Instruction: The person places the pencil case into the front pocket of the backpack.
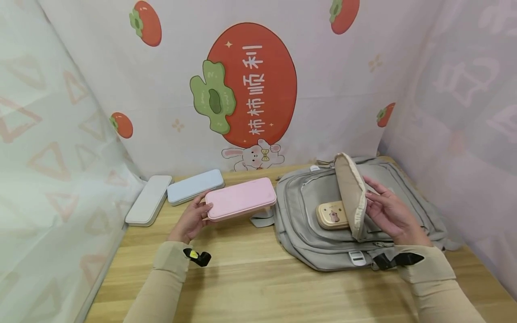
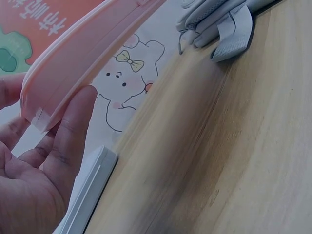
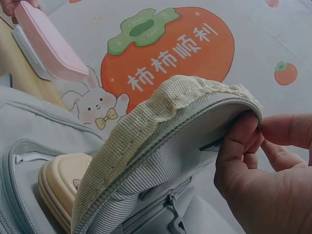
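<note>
My left hand (image 1: pixel 195 220) pinches the near left end of a pink pencil case (image 1: pixel 242 198), lifted above the table. In the left wrist view the thumb lies on one side of the pink case (image 2: pixel 83 58) and fingers on the other. My right hand (image 1: pixel 389 211) pinches the zipped edge of the front pocket flap (image 1: pixel 351 193) of a grey backpack (image 1: pixel 295 224), holding it up. A yellow case (image 1: pixel 332 215) with a small printed figure lies in the opened pocket, partly hidden by the flap. The right wrist view shows thumb and fingers on the flap's zipper edge (image 3: pixel 170 117).
A white case (image 1: pixel 149 199) and a light blue case (image 1: pixel 195 186) lie side by side at the table's back left. The backpack lies flat on the wooden table (image 1: pixel 258 278). A printed cloth (image 1: pixel 177 67) hangs behind, with more cloth at both sides.
</note>
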Tool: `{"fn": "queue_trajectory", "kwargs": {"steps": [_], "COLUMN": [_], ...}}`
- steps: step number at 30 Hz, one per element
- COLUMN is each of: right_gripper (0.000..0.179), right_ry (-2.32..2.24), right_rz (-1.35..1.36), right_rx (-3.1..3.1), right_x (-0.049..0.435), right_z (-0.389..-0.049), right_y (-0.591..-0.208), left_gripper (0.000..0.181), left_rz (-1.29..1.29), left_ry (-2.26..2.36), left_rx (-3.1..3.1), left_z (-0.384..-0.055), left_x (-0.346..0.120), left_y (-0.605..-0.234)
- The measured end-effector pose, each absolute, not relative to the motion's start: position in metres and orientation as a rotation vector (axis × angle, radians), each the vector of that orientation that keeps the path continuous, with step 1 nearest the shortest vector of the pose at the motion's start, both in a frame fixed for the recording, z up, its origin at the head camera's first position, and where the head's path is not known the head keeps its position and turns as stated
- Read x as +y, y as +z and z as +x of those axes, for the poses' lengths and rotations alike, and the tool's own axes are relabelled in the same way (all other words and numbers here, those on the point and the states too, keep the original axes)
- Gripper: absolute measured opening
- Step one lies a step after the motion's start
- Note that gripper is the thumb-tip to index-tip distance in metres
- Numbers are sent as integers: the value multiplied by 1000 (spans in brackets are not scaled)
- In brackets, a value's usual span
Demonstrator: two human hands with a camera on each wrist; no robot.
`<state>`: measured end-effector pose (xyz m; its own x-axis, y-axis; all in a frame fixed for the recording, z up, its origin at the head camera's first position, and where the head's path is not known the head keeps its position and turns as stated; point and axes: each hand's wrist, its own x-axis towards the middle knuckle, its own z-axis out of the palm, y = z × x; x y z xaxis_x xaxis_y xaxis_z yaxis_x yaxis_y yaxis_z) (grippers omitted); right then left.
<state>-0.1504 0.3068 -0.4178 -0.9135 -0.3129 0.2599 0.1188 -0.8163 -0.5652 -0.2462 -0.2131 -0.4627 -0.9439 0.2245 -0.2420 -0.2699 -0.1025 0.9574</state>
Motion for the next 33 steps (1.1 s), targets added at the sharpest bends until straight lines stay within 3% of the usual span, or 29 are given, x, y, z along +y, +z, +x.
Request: {"fn": "queue_trajectory", "kwargs": {"steps": [33], "right_gripper": [47], "right_ry": [-2755], "right_rz": [-531], "right_rx": [805], "right_x": [310], "right_z": [-148], "right_y": [-420], "left_gripper": [62], "left_rz": [32], "left_ry": [2069], "left_rx": [1853], "left_z": [-249], "left_x": [-175], "left_y": [-461]}}
